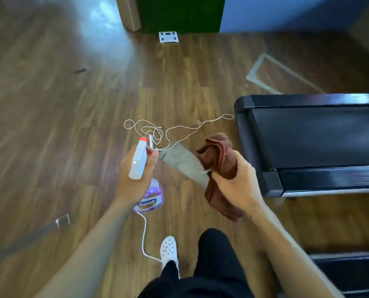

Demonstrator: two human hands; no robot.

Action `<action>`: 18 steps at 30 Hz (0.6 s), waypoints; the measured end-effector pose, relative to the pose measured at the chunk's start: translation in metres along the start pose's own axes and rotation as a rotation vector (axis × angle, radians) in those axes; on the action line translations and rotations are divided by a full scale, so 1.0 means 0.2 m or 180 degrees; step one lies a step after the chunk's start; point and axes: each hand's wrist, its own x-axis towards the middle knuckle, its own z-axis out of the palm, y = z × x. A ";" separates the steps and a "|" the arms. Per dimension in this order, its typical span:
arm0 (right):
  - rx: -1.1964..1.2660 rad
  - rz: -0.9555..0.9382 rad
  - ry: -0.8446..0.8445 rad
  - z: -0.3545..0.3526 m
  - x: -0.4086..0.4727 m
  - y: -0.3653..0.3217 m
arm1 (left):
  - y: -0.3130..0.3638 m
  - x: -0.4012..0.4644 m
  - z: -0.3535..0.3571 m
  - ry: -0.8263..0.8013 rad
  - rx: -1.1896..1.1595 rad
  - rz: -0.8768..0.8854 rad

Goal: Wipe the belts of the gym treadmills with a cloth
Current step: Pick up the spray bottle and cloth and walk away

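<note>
Nearest, at the bottom edge: black trousers (213,267) and a white perforated clog (169,250) planted on the wood-plank floor (50,125), with a thin white cable (144,235) running from beside the shoe up toward the bottle. Just above, two bare forearms reaching forward. Left hand (134,175) wrapped shut around the neck of a spray bottle (146,188), white trigger head with a red nozzle tip pointing away, purple liquid and a "Ganso" label hanging below the palm. Right hand (236,181) clenched on a brown cloth (219,160), bunched folds standing up above the fist and a loose tail drooping beneath the wrist, held in the air just beside the near corner of the treadmill, not touching it. Between the two hands, farther down, a grey patch on the floor (184,162). Beyond the bottle, a tangled white cord (157,131) lying in loops on the planks, one end trailing toward the treadmill. On the right, a black treadmill (263,177) with its dark belt (316,134) stretching off the right edge; a second dark treadmill deck (351,274) at the lower right corner. Farther off, a pale rectangular outline (263,72) marked on the floor, then a white bathroom scale (168,37) by the far wall, under a green panel (180,14) and a blue wall (286,11).
</note>
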 end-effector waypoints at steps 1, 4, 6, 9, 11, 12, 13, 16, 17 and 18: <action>0.0008 0.0014 0.0031 0.00 0.10 -0.01 | 0.02 0.13 0.03 -0.0078 0.0017 0.0055; 0.0052 0.0225 0.0118 0.03 0.45 -0.02 | 0.03 0.53 0.14 -0.0228 0.0086 0.0153; 0.0034 0.0350 0.0155 0.02 0.76 0.02 | 0.03 0.83 0.29 -0.0236 0.0110 0.0100; 0.0033 0.0402 0.0164 -0.01 1.14 0.07 | 0.03 1.19 0.46 -0.0207 -0.0012 -0.0077; 0.0067 0.0435 0.0202 -0.08 1.46 0.11 | 0.05 1.45 0.61 -0.0184 -0.0023 -0.0065; 0.0063 0.0455 0.0194 -0.11 1.59 0.11 | 0.06 1.56 0.66 -0.0166 -0.0004 -0.0108; 0.0066 0.0462 0.0182 -0.15 1.73 0.09 | 0.10 1.68 0.72 -0.0148 0.0003 -0.0135; 0.0075 0.0386 0.0318 -0.29 2.18 0.06 | 0.26 2.07 0.89 -0.0089 -0.0081 -0.0093; 0.0062 0.0392 0.0344 -0.34 2.33 0.05 | 0.31 2.20 0.95 -0.0022 -0.0092 -0.0110; 0.0033 0.0371 0.0355 -0.37 2.47 0.04 | 0.34 2.31 1.00 0.0028 -0.0089 -0.0104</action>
